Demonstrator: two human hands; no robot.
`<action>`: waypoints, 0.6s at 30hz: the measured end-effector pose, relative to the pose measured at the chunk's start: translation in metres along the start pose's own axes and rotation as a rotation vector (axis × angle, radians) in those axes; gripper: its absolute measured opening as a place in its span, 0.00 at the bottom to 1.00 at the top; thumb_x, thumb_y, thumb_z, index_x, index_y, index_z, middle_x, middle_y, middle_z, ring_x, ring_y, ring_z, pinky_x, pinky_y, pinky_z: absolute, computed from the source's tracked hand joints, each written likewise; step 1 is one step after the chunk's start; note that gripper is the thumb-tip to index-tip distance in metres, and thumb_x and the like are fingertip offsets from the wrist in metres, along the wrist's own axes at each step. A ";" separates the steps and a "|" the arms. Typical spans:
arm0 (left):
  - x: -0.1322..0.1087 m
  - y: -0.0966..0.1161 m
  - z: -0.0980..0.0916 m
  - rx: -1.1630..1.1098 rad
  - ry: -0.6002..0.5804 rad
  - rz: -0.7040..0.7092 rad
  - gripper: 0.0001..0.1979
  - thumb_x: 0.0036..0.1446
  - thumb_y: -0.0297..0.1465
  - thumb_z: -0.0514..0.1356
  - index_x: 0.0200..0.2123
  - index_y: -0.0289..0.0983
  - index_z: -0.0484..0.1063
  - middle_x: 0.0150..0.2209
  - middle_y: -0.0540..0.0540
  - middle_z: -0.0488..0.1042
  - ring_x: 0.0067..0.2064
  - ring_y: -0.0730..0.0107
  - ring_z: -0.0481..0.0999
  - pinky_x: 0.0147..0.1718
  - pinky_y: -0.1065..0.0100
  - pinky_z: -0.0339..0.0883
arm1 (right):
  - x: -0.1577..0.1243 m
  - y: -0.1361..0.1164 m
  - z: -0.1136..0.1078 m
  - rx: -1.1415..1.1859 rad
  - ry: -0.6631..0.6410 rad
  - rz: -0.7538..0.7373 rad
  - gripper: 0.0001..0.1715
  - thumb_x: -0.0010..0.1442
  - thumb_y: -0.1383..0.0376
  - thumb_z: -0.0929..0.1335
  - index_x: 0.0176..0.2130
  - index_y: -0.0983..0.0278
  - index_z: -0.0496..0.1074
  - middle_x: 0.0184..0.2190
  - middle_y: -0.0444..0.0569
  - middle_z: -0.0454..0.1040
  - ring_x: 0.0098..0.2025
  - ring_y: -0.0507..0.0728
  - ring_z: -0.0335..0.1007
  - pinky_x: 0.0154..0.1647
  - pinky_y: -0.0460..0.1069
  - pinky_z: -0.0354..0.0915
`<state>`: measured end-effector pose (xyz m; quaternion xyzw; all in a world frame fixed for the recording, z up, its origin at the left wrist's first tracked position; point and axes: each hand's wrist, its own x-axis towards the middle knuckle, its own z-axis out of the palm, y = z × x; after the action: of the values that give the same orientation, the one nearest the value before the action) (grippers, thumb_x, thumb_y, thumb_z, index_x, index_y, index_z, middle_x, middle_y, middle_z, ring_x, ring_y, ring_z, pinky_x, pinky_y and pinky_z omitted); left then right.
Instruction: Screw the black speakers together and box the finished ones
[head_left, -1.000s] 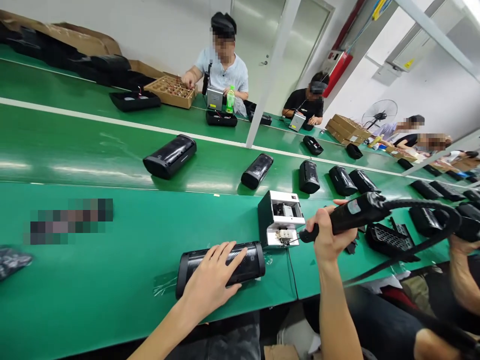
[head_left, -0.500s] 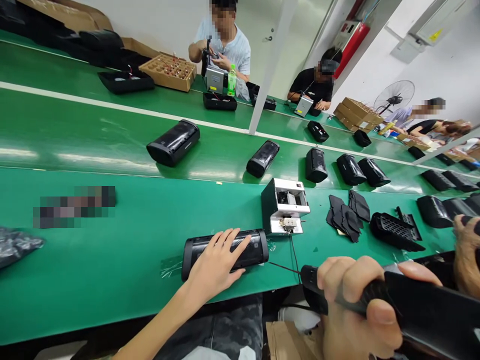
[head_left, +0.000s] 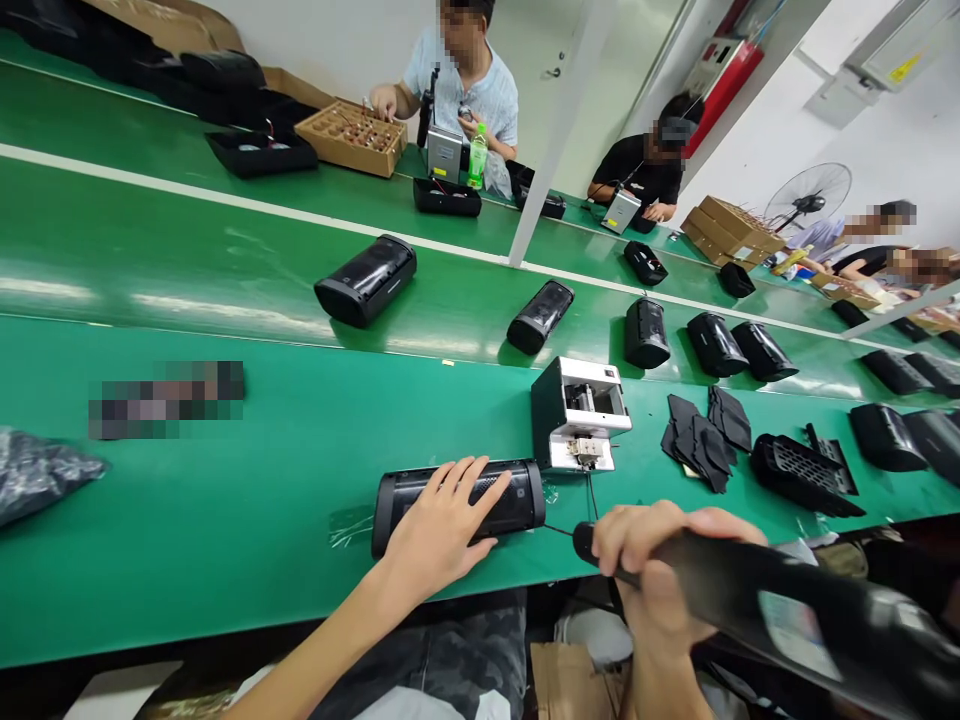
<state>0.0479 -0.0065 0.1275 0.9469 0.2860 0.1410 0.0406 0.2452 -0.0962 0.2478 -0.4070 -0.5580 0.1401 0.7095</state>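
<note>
Speaker housing (head_left: 517, 500), long and black, is lying on its side near the front edge of the green desk (head_left: 225, 520), sitting on a scrap of clear film (head_left: 346, 525). The left hand (head_left: 442, 525) is resting flat on top of it, fingers spread rather than wrapped round, pinning it in place. The right hand (head_left: 652, 580) is gripping a power screwdriver (head_left: 795, 615) in a tight fist, and the tool's thin bit (head_left: 559, 530) is pointing at the housing's right end from just beside it. Whether the tip is touching is not showing. No screw is showing on the bit or at that end, so I am judging the fastening there as not yet visibly under way.

Behind the desk a conveyor belt (head_left: 187, 270) is carrying more black housings (head_left: 365, 280), well apart from this one. Across it, other people (head_left: 469, 80) are sitting at their own work. A white box-shaped device (head_left: 577, 410) is standing just behind the housing's right end, and its thin cord (head_left: 592, 500) is trailing forward near the bit, the one thing crowding the approach. To the right, a black grille part (head_left: 799, 475) and loose black pads (head_left: 701, 440) are lying clear of the hands.
</note>
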 end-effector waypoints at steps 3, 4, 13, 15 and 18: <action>-0.001 0.003 -0.003 -0.006 -0.006 -0.006 0.43 0.62 0.50 0.75 0.74 0.44 0.68 0.71 0.33 0.73 0.69 0.42 0.75 0.67 0.46 0.69 | -0.010 0.017 0.007 0.024 -0.020 0.035 0.16 0.75 0.65 0.71 0.57 0.54 0.66 0.26 0.35 0.68 0.19 0.50 0.62 0.20 0.48 0.67; -0.001 0.003 -0.004 -0.007 -0.013 -0.001 0.42 0.62 0.50 0.74 0.74 0.45 0.68 0.71 0.34 0.73 0.69 0.42 0.75 0.67 0.47 0.69 | -0.013 0.020 0.009 0.028 -0.031 0.037 0.15 0.75 0.66 0.71 0.57 0.54 0.66 0.26 0.35 0.67 0.20 0.50 0.61 0.21 0.47 0.66; -0.001 0.005 -0.008 -0.028 -0.064 -0.004 0.41 0.64 0.49 0.73 0.74 0.45 0.67 0.73 0.32 0.71 0.71 0.41 0.73 0.70 0.46 0.65 | -0.024 0.012 0.020 -0.015 0.045 0.105 0.12 0.73 0.65 0.72 0.46 0.54 0.64 0.23 0.33 0.65 0.19 0.52 0.57 0.22 0.50 0.63; -0.001 0.005 -0.009 -0.032 -0.059 -0.001 0.41 0.64 0.49 0.73 0.74 0.45 0.67 0.73 0.33 0.71 0.71 0.41 0.72 0.70 0.46 0.65 | -0.026 0.016 0.020 -0.010 0.010 0.095 0.13 0.72 0.66 0.73 0.47 0.54 0.65 0.23 0.33 0.65 0.19 0.52 0.58 0.22 0.50 0.64; -0.001 0.003 -0.008 -0.026 -0.047 -0.005 0.41 0.63 0.48 0.74 0.75 0.45 0.67 0.72 0.33 0.71 0.71 0.41 0.72 0.70 0.46 0.66 | -0.021 0.013 0.012 -0.010 -0.065 0.070 0.14 0.73 0.64 0.72 0.55 0.52 0.67 0.23 0.33 0.66 0.19 0.52 0.60 0.21 0.49 0.64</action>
<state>0.0465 -0.0097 0.1353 0.9486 0.2856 0.1223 0.0597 0.2303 -0.0968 0.2245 -0.4251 -0.5666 0.1754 0.6837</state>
